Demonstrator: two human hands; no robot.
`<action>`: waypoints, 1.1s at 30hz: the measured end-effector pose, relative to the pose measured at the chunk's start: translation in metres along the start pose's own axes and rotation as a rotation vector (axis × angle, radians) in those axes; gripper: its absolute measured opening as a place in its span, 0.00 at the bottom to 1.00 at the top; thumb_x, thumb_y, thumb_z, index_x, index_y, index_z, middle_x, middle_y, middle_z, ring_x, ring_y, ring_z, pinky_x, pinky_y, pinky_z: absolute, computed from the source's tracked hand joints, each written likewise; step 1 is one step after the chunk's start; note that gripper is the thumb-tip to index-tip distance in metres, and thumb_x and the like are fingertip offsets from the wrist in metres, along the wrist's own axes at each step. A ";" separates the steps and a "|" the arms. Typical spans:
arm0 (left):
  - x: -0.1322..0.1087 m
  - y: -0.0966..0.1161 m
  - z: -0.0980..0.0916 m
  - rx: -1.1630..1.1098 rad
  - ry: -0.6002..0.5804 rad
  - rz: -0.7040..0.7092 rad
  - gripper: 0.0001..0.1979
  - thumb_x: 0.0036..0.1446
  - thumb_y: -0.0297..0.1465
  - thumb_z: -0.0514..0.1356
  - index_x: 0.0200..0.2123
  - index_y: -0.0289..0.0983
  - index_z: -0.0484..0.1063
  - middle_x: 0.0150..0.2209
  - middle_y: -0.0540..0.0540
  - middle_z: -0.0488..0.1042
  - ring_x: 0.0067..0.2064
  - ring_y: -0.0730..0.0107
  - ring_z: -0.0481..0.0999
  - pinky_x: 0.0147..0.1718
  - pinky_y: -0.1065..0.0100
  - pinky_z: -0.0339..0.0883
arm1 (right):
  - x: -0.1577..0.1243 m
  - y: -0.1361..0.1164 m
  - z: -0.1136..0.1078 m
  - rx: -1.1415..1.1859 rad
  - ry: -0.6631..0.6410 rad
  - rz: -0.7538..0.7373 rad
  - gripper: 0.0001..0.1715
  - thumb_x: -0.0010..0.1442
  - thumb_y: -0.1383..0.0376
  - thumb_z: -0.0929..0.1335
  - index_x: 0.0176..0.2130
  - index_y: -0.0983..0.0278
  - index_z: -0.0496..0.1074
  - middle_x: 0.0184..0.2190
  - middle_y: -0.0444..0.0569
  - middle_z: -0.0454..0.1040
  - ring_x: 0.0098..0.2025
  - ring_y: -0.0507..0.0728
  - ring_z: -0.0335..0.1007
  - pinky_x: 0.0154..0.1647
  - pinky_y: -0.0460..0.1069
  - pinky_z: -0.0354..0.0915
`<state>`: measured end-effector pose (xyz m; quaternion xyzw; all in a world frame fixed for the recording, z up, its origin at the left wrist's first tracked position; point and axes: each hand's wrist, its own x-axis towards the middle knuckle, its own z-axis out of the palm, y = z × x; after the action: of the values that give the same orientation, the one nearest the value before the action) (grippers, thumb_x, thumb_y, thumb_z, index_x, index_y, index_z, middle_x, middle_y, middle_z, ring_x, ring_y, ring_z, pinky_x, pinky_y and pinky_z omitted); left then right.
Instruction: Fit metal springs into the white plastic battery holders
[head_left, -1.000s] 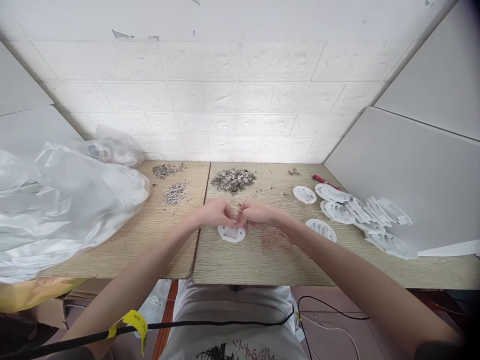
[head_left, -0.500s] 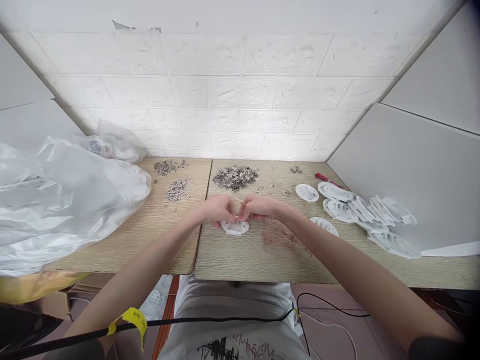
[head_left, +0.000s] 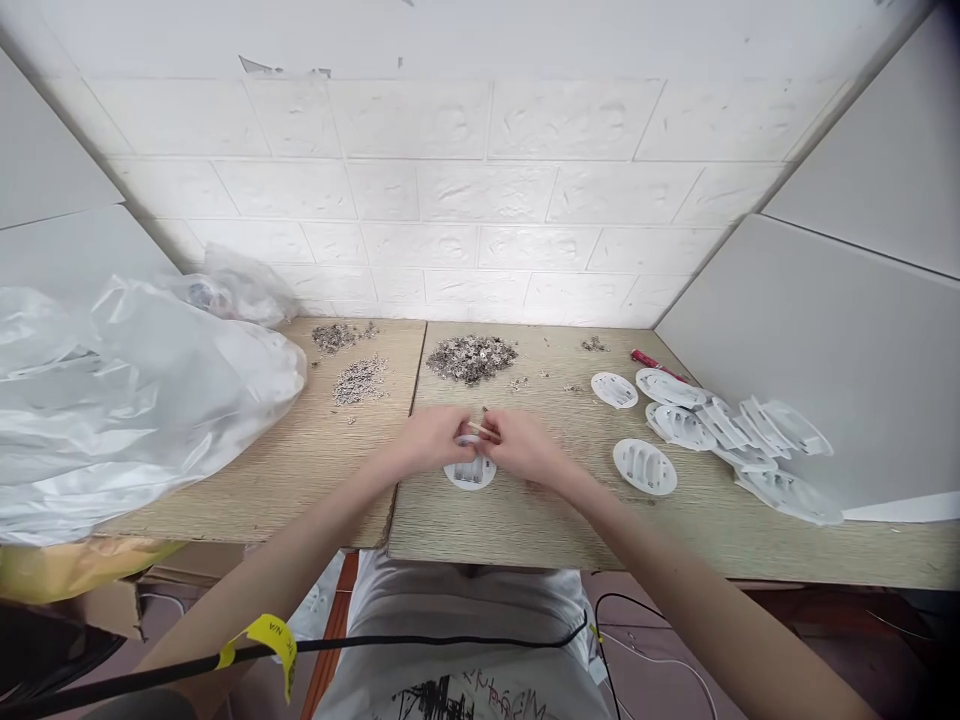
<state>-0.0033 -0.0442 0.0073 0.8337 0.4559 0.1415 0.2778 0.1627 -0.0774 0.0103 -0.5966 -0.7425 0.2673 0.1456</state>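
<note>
Head view of a wooden bench (head_left: 525, 520). Both hands meet over a white oval plastic piece (head_left: 470, 472) lying flat at the bench's middle, just below the fingertips. The left hand (head_left: 431, 438) is curled closed, its fingers touching the piece's upper edge and steadying it. The right hand (head_left: 520, 445) is also closed, pinching a thin pale stick (head_left: 482, 428); the stick's long axis runs left and slightly away from the person, its far end above the piece. Whether a small metal part sits between the fingertips cannot be made out at this size. The two hands are about equally near the piece, left from its left side, right from its right.

Behind lie heaps of small metal parts (head_left: 471, 356); to the right, a spread of similar white pieces (head_left: 720, 425); far left, a clear plastic bag (head_left: 135, 400).

Compared with half a second earlier, the hands have drawn slightly toward the person and the piece shows more fully below them
</note>
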 end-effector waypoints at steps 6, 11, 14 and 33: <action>0.002 -0.006 -0.017 -0.331 -0.213 0.010 0.12 0.51 0.39 0.59 0.28 0.36 0.72 0.22 0.51 0.66 0.24 0.75 0.62 0.23 0.71 0.51 | 0.005 -0.001 -0.020 0.216 -0.093 -0.036 0.11 0.56 0.63 0.66 0.25 0.63 0.60 0.20 0.40 0.61 0.22 0.49 0.56 0.23 0.45 0.49; 0.019 -0.005 -0.020 -0.869 -0.113 -0.084 0.19 0.50 0.46 0.62 0.29 0.34 0.69 0.23 0.52 0.63 0.23 0.79 0.59 0.19 0.75 0.49 | 0.018 -0.003 -0.037 0.240 0.217 -0.201 0.12 0.58 0.59 0.65 0.28 0.63 0.62 0.25 0.42 0.66 0.26 0.50 0.58 0.27 0.45 0.53; 0.025 -0.005 -0.010 -0.968 0.076 -0.117 0.19 0.50 0.46 0.63 0.30 0.34 0.69 0.24 0.52 0.63 0.23 0.80 0.59 0.17 0.76 0.48 | 0.029 0.008 -0.040 0.253 0.322 -0.232 0.14 0.60 0.55 0.64 0.32 0.63 0.67 0.26 0.43 0.69 0.26 0.50 0.59 0.28 0.46 0.54; 0.014 -0.004 0.000 -0.732 -0.010 -0.160 0.20 0.53 0.45 0.59 0.37 0.33 0.75 0.26 0.48 0.70 0.26 0.75 0.67 0.20 0.75 0.58 | 0.040 0.117 -0.098 -0.265 0.680 0.508 0.15 0.57 0.69 0.64 0.42 0.68 0.76 0.42 0.57 0.78 0.45 0.63 0.72 0.42 0.52 0.62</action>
<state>0.0016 -0.0308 0.0050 0.6415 0.4376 0.2689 0.5698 0.2999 -0.0003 0.0192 -0.8275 -0.5102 -0.0143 0.2338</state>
